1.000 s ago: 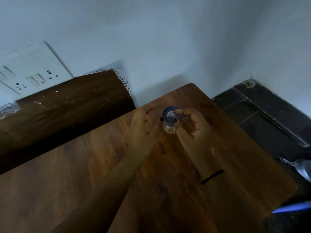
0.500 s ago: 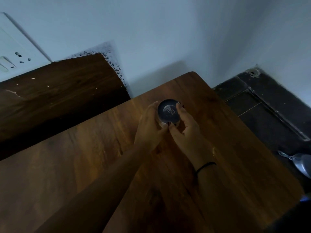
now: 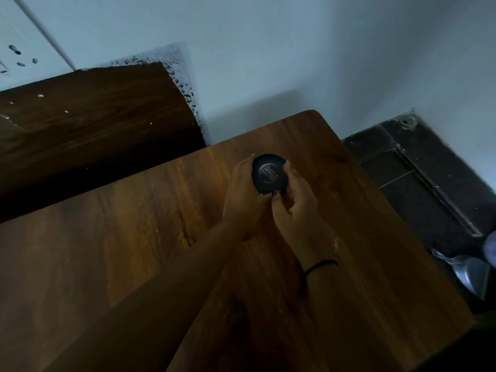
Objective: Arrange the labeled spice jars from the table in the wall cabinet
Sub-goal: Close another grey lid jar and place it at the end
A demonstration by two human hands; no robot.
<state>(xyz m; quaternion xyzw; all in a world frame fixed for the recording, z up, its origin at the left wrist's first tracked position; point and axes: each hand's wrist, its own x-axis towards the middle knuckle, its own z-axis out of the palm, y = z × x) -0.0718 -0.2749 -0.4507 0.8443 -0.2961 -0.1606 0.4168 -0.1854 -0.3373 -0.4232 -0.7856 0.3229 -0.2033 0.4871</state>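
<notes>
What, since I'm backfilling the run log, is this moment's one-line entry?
left hand: holds jar | right hand: holds jar | jar: upright, over table

Counter (image 3: pixel 134 251): brown wood-grain top with a rounded far corner, set against a pale wall (image 3: pixel 268 49). A darker wooden surface (image 3: pixel 94 124) borders its far-left side (relative height cannot be told). One item near the far corner: a black-lidded jar (image 3: pixel 269 173), gripped by the left hand (image 3: pixel 243 191) and right hand (image 3: pixel 295 208). Whether its base touches the counter is hidden. Both forearms extend over the top.
</notes>
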